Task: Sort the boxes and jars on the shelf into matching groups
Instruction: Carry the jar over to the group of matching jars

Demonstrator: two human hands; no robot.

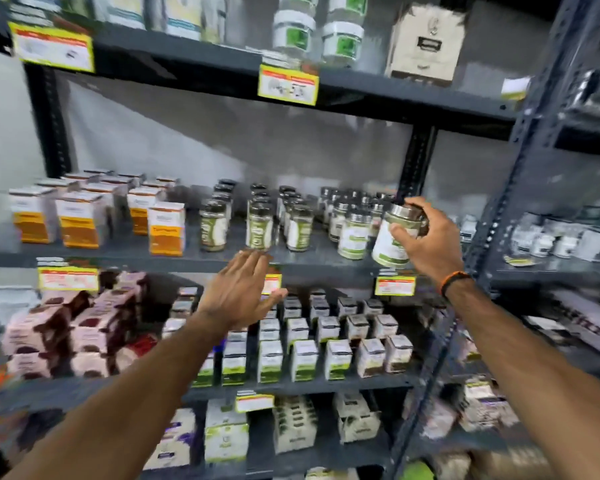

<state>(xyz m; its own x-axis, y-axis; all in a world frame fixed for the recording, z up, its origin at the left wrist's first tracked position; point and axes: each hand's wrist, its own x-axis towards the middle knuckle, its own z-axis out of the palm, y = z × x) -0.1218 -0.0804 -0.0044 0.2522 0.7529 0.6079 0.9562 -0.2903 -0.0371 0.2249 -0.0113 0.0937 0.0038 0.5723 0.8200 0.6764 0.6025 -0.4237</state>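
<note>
On the middle shelf stand orange-and-white boxes at the left, green-labelled jars with dark lids in the centre and silver-lidded jars at the right. My right hand grips one silver-lidded jar with a white and green label, tilted, at the shelf's front right edge. My left hand hovers flat with fingers spread just below the shelf edge, under the central jars, holding nothing.
The shelf below holds pink-and-maroon boxes at left and rows of small white boxes. Yellow price tags hang on the shelf edges. The upper shelf carries white jars and a beige box. A second rack stands to the right.
</note>
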